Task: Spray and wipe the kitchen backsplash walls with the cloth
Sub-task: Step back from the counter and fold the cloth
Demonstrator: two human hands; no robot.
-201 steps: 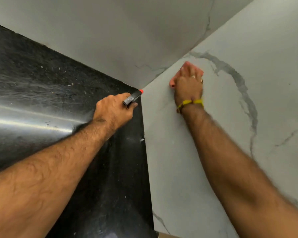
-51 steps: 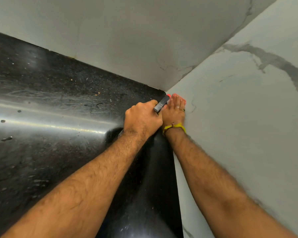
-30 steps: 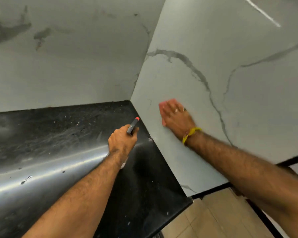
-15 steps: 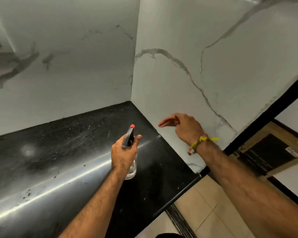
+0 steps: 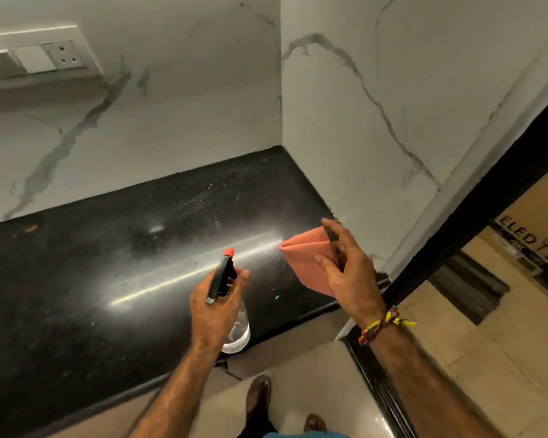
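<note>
Both bare arms reach forward, the left hand (image 5: 217, 306) curled round a spray bottle (image 5: 225, 279), the right hand (image 5: 348, 273) pinching a cloth (image 5: 304, 257)

A black countertop (image 5: 76, 279) fills the corner, a white switch plate (image 5: 35, 60) sits on the wall above, and a cardboard box (image 5: 525, 245) printed "LED TV" stands beyond the black door frame (image 5: 475, 213).

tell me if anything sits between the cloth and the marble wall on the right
Nothing visible does. The right hand holds the pink cloth in open air above the black counter's end, and only empty space lies between it and the right wall.
</note>
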